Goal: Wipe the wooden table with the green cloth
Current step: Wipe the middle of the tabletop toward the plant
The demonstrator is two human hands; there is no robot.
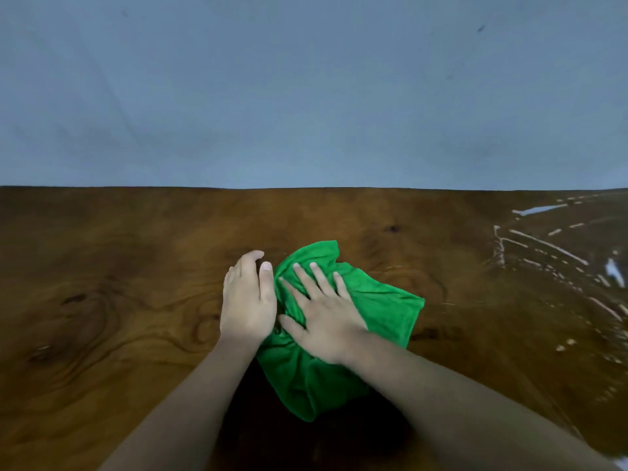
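The cloth (384,311) lies bunched on the table (119,266), at the middle of the near side, with its near end reaching back between my forearms. The right hand (326,317) is set flat on top of it, palm down, fingers straight and spread wide. It presses the fabric to the wood and grips nothing. The left hand (248,300) stands on its edge just beside the cloth's left border, with the fingers straight and close together and the thumb along the top. It holds nothing. The hand hides the contact line, so I cannot tell whether its palm touches the fabric. The cloth is therefore under flat pressure from one hand, in position for a wiping stroke. The wood around the cloth, at centre and left, shows only grain and knots, with no visible residue. At the far right, pale streaks (543,246) and small wet-looking patches cross the surface, well apart from the cloth. I judge that zone unwiped and rate the task as partly done at most. The right side is left to do, and it calls for a stroke carried well to the right of where the cloth now sits. Beyond the far edge stands a plain blue-grey wall (306,90).
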